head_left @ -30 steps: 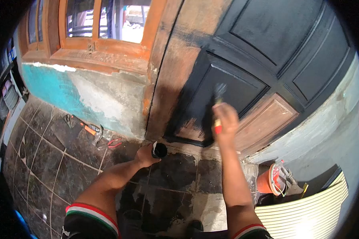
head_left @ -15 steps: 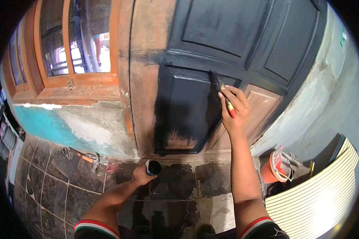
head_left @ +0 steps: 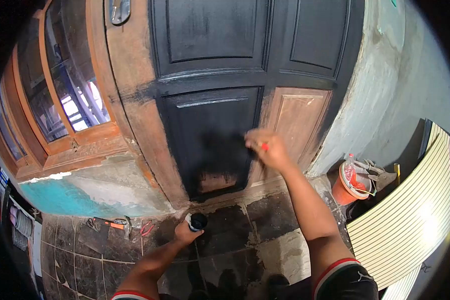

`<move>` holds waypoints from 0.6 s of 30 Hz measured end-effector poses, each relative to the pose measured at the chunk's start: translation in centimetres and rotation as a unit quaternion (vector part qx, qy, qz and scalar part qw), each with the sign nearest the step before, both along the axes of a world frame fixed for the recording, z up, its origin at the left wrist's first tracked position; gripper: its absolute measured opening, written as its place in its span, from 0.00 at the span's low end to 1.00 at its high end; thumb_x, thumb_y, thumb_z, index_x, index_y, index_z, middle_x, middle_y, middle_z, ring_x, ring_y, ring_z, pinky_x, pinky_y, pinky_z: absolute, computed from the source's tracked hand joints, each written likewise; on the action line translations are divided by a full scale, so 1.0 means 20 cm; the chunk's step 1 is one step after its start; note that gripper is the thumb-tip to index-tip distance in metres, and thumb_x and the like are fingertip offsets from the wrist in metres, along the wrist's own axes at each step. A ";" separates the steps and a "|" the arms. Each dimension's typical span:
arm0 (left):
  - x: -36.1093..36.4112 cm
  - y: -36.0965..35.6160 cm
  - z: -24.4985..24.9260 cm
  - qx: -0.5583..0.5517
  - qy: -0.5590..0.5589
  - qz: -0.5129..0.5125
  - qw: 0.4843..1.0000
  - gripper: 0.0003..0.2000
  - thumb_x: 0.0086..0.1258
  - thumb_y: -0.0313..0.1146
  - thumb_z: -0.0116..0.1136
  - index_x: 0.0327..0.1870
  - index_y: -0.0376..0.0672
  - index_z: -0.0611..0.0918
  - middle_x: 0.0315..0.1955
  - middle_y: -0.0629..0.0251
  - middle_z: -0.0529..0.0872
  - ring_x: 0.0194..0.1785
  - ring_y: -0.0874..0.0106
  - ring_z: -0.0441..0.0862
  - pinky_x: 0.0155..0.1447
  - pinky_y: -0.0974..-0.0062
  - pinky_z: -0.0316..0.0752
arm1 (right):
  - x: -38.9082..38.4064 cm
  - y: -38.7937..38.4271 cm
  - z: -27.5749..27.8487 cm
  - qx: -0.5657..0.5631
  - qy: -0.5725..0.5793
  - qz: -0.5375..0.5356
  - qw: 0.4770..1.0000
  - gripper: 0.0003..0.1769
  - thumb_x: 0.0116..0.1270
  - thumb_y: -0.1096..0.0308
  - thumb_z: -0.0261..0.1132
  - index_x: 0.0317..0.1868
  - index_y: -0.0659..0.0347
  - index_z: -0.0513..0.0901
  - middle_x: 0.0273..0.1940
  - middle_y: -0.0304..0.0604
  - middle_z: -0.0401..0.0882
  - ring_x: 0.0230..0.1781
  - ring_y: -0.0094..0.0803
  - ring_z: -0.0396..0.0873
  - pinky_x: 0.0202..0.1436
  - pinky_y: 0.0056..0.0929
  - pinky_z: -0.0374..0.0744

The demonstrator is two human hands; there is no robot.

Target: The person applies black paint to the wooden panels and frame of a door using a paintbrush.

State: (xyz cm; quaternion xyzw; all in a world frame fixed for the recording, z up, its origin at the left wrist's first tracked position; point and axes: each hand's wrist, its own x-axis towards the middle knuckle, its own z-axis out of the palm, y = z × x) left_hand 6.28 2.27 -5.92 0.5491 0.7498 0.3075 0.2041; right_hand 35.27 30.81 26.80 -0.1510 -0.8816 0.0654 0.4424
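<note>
My right hand is closed around a paintbrush, whose red handle end shows between the fingers; its bristles are hidden or smeared by motion. It is in front of the wooden door, near the right edge of the lower left panel. Most of that panel is black, with a bare brown patch at its bottom. Low down, my left hand grips a small cup with black paint inside, held above the dark floor tiles.
To the right stands an orange bucket with a plastic bottle in it, beside a striped cream panel. A hammer and red-handled pliers lie on the floor at left. The lower right door panel is bare wood.
The brush and my right hand have moved down and left across the panel. My view has shifted, so the door sits further left. My left hand still holds the cup.
</note>
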 end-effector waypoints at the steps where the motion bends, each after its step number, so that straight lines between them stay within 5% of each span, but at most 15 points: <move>1: 0.00 0.01 -0.02 -0.011 0.004 -0.006 1.000 0.42 0.58 0.55 0.85 0.71 0.44 0.79 0.55 0.49 0.92 0.62 0.46 0.89 0.66 0.50 0.83 | -0.01 -0.05 0.13 0.019 0.068 -0.030 0.997 0.08 0.70 0.74 0.75 0.48 0.62 0.95 0.50 0.51 0.94 0.51 0.50 0.92 0.57 0.43 0.89; 3: 0.01 0.01 -0.05 -0.043 0.019 -0.019 0.999 0.42 0.58 0.55 0.86 0.70 0.43 0.80 0.54 0.49 0.92 0.61 0.46 0.90 0.64 0.50 0.84 | -0.02 -0.14 0.28 0.055 0.204 -0.094 0.973 0.08 0.70 0.75 0.74 0.48 0.61 0.95 0.51 0.52 0.95 0.52 0.50 0.93 0.58 0.42 0.89; 6: 0.04 0.03 -0.06 -0.060 0.019 -0.037 0.997 0.40 0.58 0.54 0.85 0.68 0.44 0.80 0.54 0.49 0.92 0.59 0.46 0.90 0.62 0.49 0.84 | -0.02 -0.05 0.07 0.162 0.182 -0.118 0.963 0.13 0.68 0.79 0.72 0.51 0.59 0.95 0.54 0.51 0.94 0.52 0.49 0.93 0.59 0.42 0.89; 10: 0.14 0.06 0.01 -0.054 -0.030 -0.057 0.996 0.38 0.59 0.53 0.85 0.68 0.47 0.80 0.58 0.54 0.91 0.63 0.50 0.88 0.67 0.50 0.83 | 0.02 -0.04 -0.53 0.041 0.019 -0.041 0.998 0.18 0.64 0.79 0.73 0.53 0.56 0.95 0.55 0.49 0.93 0.52 0.50 0.92 0.58 0.45 0.89; 13: 0.16 0.13 -0.04 -0.050 -0.040 -0.066 0.996 0.39 0.59 0.52 0.86 0.68 0.49 0.79 0.60 0.56 0.90 0.65 0.52 0.88 0.69 0.51 0.82 | 0.08 -0.03 -0.55 -0.067 -0.272 -0.062 0.958 0.17 0.61 0.77 0.73 0.51 0.58 0.94 0.63 0.47 0.90 0.62 0.49 0.89 0.64 0.44 0.87; 16: 0.23 0.16 -0.04 -0.058 -0.066 -0.080 0.993 0.39 0.59 0.52 0.86 0.68 0.49 0.78 0.60 0.56 0.90 0.65 0.53 0.88 0.69 0.52 0.82 | 0.13 0.11 -0.41 -0.043 -0.262 -0.079 0.961 0.14 0.66 0.75 0.75 0.51 0.57 0.95 0.59 0.47 0.92 0.56 0.48 0.91 0.59 0.43 0.89; 18: 0.24 0.17 -0.12 -0.079 -0.081 -0.085 0.990 0.38 0.60 0.52 0.87 0.68 0.49 0.78 0.62 0.56 0.89 0.67 0.53 0.87 0.70 0.52 0.82 | 0.12 0.06 -0.10 -0.079 -0.085 -0.082 0.990 0.15 0.65 0.79 0.75 0.51 0.56 0.95 0.55 0.47 0.94 0.51 0.48 0.93 0.56 0.41 0.90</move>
